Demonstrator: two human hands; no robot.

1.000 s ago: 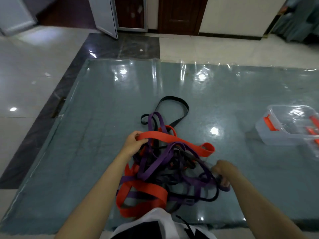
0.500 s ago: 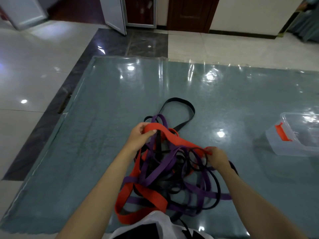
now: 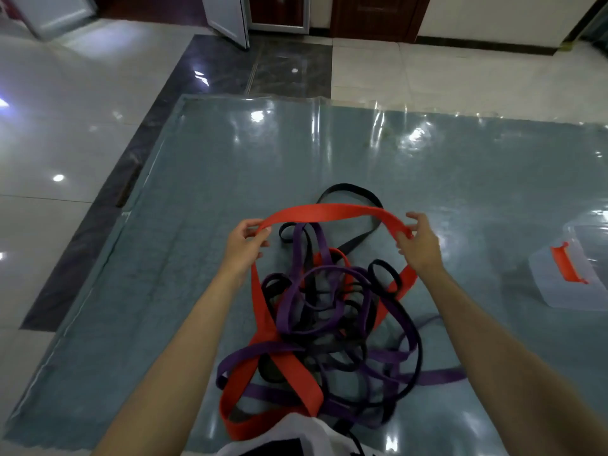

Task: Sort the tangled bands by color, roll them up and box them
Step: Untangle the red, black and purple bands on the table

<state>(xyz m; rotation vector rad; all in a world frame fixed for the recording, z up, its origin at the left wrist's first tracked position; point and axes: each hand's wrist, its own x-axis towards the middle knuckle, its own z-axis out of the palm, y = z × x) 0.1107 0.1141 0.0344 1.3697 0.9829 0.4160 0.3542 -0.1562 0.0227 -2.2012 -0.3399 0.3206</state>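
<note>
Bands (image 3: 324, 324) in red, purple and black lie knotted in one heap on the near middle of the mat, right in front of the person. Up top, the wide red band (image 3: 329, 213) arcs clear above the pile, stretched between both hands. Left hand (image 3: 245, 246) pinches its left end, thumb over fingers; right hand (image 3: 419, 246) grips the right bend, fingers curled around the strap. From each hand the red strap drops back down into the tangle, and another red loop lies flat at the near edge. Purple bands (image 3: 292, 304) weave through the middle and trail off to the right along the mat. A black band (image 3: 348, 189) pokes out the far side in a long loop.

Under it all, a blue-grey mat (image 3: 204, 199) covered with clear, shiny plastic sheeting, ceiling lights glinting off it. At the right edge sits a clear plastic box (image 3: 556, 287) with an orange latch (image 3: 566, 263), well apart from the heap.

Beyond the mat: glossy pale floor tiles (image 3: 65, 133), a dark marble strip (image 3: 223, 64) running along the mat's left side and far corner, then dark wooden doors (image 3: 371, 14) and a cream wall at the back.
</note>
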